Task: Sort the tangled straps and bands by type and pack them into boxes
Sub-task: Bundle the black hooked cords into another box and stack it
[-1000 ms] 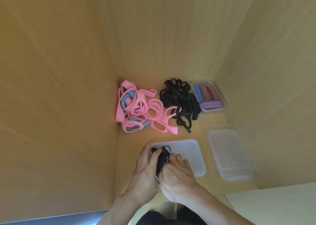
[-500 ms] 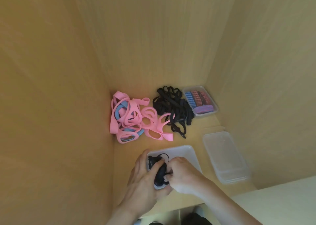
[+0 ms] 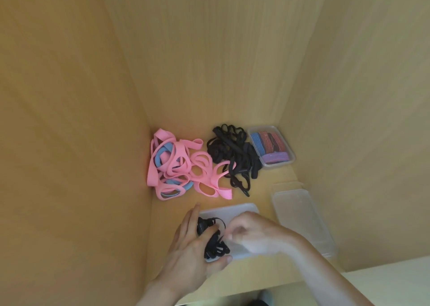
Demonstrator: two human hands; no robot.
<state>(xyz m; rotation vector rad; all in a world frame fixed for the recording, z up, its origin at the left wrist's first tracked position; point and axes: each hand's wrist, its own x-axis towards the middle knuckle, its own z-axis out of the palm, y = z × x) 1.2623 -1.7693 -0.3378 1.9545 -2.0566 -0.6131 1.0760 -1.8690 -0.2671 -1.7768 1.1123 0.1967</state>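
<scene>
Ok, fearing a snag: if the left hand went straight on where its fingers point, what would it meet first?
The left hand would likely meet the pile of pink flat rubber bands first, just past the clear plastic box; depth is unclear.

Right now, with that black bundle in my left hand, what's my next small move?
Probably tuck the black bundle down into the clear box and let go: your left hand holds it at the box's near left corner, with your right hand, blurred, close beside it.
</scene>
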